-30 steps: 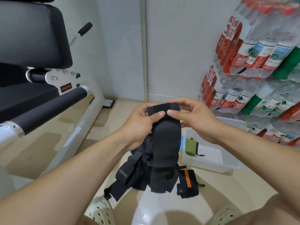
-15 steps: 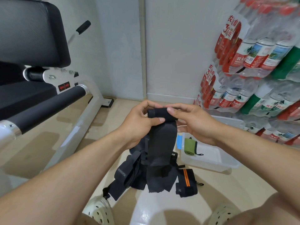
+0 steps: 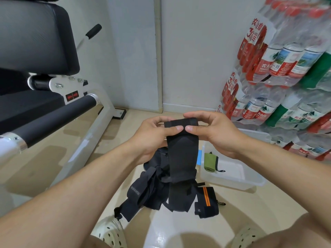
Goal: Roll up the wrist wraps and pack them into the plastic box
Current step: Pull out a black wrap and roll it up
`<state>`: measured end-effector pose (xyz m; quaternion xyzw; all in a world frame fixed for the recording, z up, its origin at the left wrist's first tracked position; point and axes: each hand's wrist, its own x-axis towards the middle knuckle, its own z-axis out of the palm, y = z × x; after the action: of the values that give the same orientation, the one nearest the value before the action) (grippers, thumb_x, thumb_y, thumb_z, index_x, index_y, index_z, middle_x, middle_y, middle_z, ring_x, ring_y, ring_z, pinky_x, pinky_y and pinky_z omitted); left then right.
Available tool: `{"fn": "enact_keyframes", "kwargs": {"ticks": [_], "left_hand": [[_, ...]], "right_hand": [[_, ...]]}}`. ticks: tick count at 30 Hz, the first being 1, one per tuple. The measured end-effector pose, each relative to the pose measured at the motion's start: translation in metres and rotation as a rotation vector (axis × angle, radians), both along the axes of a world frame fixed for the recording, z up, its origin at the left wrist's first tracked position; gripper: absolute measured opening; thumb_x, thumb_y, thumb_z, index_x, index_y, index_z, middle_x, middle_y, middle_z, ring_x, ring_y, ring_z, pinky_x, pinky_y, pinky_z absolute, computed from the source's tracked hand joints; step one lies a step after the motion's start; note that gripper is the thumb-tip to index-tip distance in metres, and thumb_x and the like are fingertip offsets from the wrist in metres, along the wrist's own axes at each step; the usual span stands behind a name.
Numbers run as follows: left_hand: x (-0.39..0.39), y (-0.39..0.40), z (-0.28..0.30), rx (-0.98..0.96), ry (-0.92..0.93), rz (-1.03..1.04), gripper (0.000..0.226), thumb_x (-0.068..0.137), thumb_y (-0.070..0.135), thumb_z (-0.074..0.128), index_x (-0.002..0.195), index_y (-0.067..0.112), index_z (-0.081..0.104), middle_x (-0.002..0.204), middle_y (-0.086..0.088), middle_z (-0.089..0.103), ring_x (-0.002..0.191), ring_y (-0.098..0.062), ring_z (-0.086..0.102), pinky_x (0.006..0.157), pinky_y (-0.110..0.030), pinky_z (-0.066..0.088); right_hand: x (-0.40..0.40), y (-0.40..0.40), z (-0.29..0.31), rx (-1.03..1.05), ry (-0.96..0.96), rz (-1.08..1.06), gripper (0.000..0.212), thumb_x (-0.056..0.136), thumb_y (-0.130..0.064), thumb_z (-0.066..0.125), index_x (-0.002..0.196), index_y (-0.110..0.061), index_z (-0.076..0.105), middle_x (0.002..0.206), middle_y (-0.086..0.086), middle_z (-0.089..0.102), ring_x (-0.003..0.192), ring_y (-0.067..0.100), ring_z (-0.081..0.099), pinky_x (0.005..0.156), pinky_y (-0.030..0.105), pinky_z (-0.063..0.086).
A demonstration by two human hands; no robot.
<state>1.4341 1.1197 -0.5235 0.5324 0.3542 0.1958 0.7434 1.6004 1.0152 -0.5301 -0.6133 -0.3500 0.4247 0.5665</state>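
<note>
rolling step, just starting. left hand (image 3: pixel 152 136) and right hand (image 3: pixel 216 133) both pinch the top end of a black wrap (image 3: pixel 180 153), fingers curled on the first fold, thumbs meeting in front. rest of it hangs down over the pile of loose wraps (image 3: pixel 154 190) on the floor. plastic box (image 3: pixel 232 178) sits just right of the pile, one green roll (image 3: pixel 210 161) inside. a black-and-orange roll (image 3: pixel 206 202) lies outside it. next: i keep turning the end tight and even, then drop it in the box.
</note>
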Motion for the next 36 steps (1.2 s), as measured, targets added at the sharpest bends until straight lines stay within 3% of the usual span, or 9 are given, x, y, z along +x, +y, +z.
{"fn": "enact_keyframes", "kwargs": {"ticks": [5, 9, 13, 16, 19, 21, 28, 33, 36], "left_hand": [[0.001, 0.0, 0.002, 0.03, -0.026, 0.028, 0.04, 0.081, 0.0, 0.08, 0.117, 0.006, 0.065, 0.102, -0.012, 0.076, 0.091, -0.025, 0.076, 0.071, -0.031, 0.061], [0.002, 0.0, 0.002, 0.05, -0.05, 0.051, 0.04, 0.081, 0.002, 0.081, 0.118, 0.009, 0.066, 0.103, -0.008, 0.077, 0.093, -0.022, 0.076, 0.07, -0.027, 0.059], [0.003, -0.002, -0.001, 0.021, -0.075, 0.058, 0.031, 0.09, 0.005, 0.073, 0.12, 0.01, 0.068, 0.109, -0.01, 0.076, 0.093, -0.021, 0.076, 0.072, -0.028, 0.059], [0.004, -0.005, -0.006, 0.046, -0.059, 0.043, 0.025, 0.096, 0.003, 0.065, 0.119, 0.011, 0.069, 0.105, -0.008, 0.078, 0.093, -0.021, 0.076, 0.076, -0.03, 0.06], [0.004, -0.004, -0.01, 0.097, -0.031, 0.034, 0.025, 0.099, 0.004, 0.061, 0.121, 0.013, 0.069, 0.108, -0.008, 0.077, 0.099, -0.022, 0.074, 0.083, -0.034, 0.061], [0.004, -0.004, -0.011, 0.114, -0.02, 0.013, 0.027, 0.1, 0.006, 0.059, 0.125, 0.013, 0.066, 0.111, -0.008, 0.076, 0.102, -0.022, 0.074, 0.083, -0.033, 0.06], [-0.001, 0.001, -0.01, 0.158, 0.005, -0.014, 0.03, 0.099, 0.004, 0.061, 0.127, 0.015, 0.063, 0.113, -0.008, 0.075, 0.102, -0.02, 0.073, 0.077, -0.025, 0.058], [-0.002, 0.001, -0.007, 0.281, 0.004, -0.09, 0.037, 0.092, -0.003, 0.067, 0.116, 0.026, 0.068, 0.107, 0.001, 0.077, 0.102, -0.013, 0.073, 0.079, -0.022, 0.056], [0.0, 0.0, -0.006, 0.286, 0.008, -0.06, 0.046, 0.089, 0.002, 0.073, 0.126, 0.027, 0.063, 0.114, 0.002, 0.074, 0.102, -0.011, 0.072, 0.078, -0.018, 0.055]], "right_hand": [[0.003, -0.001, -0.001, -0.008, 0.051, 0.031, 0.056, 0.074, -0.013, 0.082, 0.128, -0.018, 0.068, 0.122, 0.004, 0.074, 0.107, 0.024, 0.074, 0.093, 0.039, 0.059], [-0.003, 0.0, 0.0, 0.013, 0.068, -0.134, 0.066, 0.061, -0.026, 0.087, 0.122, -0.016, 0.065, 0.116, 0.01, 0.075, 0.1, 0.024, 0.076, 0.09, 0.042, 0.061], [-0.019, 0.002, -0.006, 0.048, 0.0, -0.264, 0.043, 0.08, -0.023, 0.084, 0.121, -0.016, 0.073, 0.108, -0.001, 0.078, 0.098, 0.011, 0.075, 0.089, 0.032, 0.061], [-0.028, 0.005, -0.017, 0.007, -0.175, -0.272, 0.033, 0.093, -0.029, 0.074, 0.126, -0.026, 0.073, 0.108, -0.01, 0.078, 0.1, 0.009, 0.074, 0.092, 0.036, 0.061], [-0.036, 0.006, -0.019, -0.038, -0.309, -0.259, 0.036, 0.1, -0.037, 0.063, 0.136, -0.031, 0.066, 0.113, -0.015, 0.075, 0.105, 0.006, 0.07, 0.095, 0.035, 0.059], [-0.038, 0.006, -0.015, -0.064, -0.342, -0.241, 0.038, 0.102, -0.038, 0.059, 0.139, -0.033, 0.062, 0.101, -0.023, 0.072, 0.102, 0.002, 0.067, 0.095, 0.031, 0.058], [-0.03, 0.006, -0.003, -0.08, -0.159, -0.08, 0.017, 0.1, -0.03, 0.065, 0.111, -0.037, 0.075, 0.107, -0.007, 0.078, 0.1, 0.013, 0.074, 0.091, 0.034, 0.06], [-0.016, 0.0, 0.007, -0.072, 0.082, 0.014, 0.034, 0.093, -0.017, 0.071, 0.127, -0.017, 0.069, 0.119, 0.02, 0.071, 0.103, 0.03, 0.074, 0.083, 0.033, 0.063], [-0.014, 0.0, 0.007, -0.044, 0.084, -0.02, 0.036, 0.092, -0.009, 0.071, 0.128, -0.013, 0.069, 0.11, 0.011, 0.076, 0.098, 0.022, 0.076, 0.078, 0.028, 0.063]]}}
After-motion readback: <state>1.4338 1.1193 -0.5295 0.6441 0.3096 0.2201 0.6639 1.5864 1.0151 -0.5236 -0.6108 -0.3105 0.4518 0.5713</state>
